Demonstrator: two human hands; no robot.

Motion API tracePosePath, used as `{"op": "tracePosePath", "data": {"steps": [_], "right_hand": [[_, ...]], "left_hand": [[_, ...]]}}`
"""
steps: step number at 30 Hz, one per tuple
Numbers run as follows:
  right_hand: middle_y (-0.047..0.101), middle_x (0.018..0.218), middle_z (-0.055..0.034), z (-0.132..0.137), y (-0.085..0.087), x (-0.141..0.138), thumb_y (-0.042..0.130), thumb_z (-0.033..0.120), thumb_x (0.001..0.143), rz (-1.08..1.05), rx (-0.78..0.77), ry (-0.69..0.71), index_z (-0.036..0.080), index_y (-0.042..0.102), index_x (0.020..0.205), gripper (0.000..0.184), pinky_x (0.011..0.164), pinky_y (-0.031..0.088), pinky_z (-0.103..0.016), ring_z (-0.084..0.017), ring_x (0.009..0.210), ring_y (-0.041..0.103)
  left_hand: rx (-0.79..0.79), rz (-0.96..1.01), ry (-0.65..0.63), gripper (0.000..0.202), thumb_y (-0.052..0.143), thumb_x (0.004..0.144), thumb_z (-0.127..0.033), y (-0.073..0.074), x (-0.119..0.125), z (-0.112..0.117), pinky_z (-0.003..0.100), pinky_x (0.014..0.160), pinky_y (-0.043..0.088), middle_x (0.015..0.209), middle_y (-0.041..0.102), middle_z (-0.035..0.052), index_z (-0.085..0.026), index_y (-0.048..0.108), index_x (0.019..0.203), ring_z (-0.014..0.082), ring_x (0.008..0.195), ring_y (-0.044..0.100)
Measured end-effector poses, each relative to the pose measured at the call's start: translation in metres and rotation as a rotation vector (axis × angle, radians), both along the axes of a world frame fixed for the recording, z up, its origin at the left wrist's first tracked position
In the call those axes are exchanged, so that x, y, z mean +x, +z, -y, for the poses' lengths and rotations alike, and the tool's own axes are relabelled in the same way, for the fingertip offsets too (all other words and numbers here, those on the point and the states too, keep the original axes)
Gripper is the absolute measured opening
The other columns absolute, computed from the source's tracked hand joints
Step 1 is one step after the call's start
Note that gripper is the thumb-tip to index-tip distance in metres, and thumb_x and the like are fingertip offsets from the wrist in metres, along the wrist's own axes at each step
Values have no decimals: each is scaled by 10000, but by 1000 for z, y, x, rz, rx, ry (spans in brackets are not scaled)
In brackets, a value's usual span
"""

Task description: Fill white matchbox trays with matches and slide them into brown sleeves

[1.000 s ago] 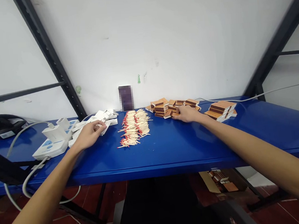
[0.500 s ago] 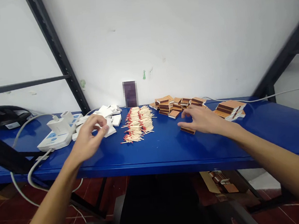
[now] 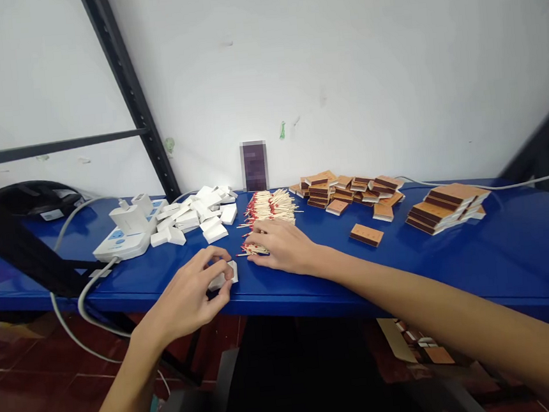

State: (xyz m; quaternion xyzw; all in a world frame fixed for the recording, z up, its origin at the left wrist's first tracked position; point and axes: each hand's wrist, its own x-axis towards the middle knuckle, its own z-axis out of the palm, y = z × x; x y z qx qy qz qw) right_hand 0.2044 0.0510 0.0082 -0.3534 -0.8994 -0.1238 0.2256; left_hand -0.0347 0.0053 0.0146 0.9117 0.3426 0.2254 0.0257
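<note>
My left hand (image 3: 192,293) holds a small white matchbox tray (image 3: 226,275) near the front edge of the blue table (image 3: 453,267), fingers curled round it. Just right of it, my right hand (image 3: 282,245) rests on the near end of a pile of red-tipped matchsticks (image 3: 269,208), fingers pressed down on a few matches. A single brown matchbox sleeve (image 3: 367,234) lies alone to the right of that hand.
A heap of white trays (image 3: 198,214) lies left of the matches, beside a white power strip with plugs (image 3: 128,235) and cables. Brown sleeves are piled at the back (image 3: 345,190) and stacked at the right (image 3: 445,207). A black frame post (image 3: 130,97) rises behind.
My left hand brought a white tray from the heap to the table's front. My right hand dropped a brown sleeve on the table and moved left onto the matches. The view shifted left.
</note>
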Motion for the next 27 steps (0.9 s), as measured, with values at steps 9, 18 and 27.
{"op": "tracePosePath", "data": {"steps": [9, 18, 27], "right_hand": [[667, 896, -84, -1, -6, -6, 549, 307, 958, 103, 131, 2, 154, 738, 943, 244, 713, 332, -324, -186, 812, 567], [694, 933, -99, -1, -5, -11, 486, 293, 988, 204, 189, -30, 151, 735, 910, 297, 761, 324, -352, -204, 860, 575], [697, 1003, -98, 0, 0, -17, 461, 246, 1002, 314, 256, -12, 168, 727, 943, 283, 758, 316, -374, -225, 911, 546]], "left_hand": [[-22, 33, -40, 131, 480, 894, -200, -6, 0, -5, 338, 882, 471, 1102, 615, 67, -197, 604, 852, 207, 997, 559], [-30, 60, -47, 139, 482, 887, -204, -7, 0, -5, 343, 891, 484, 1097, 625, 75, -197, 617, 853, 213, 1008, 567], [-39, 70, -44, 125, 486, 879, -184, -8, 0, -4, 341, 890, 476, 1106, 621, 65, -201, 608, 857, 212, 1013, 561]]}}
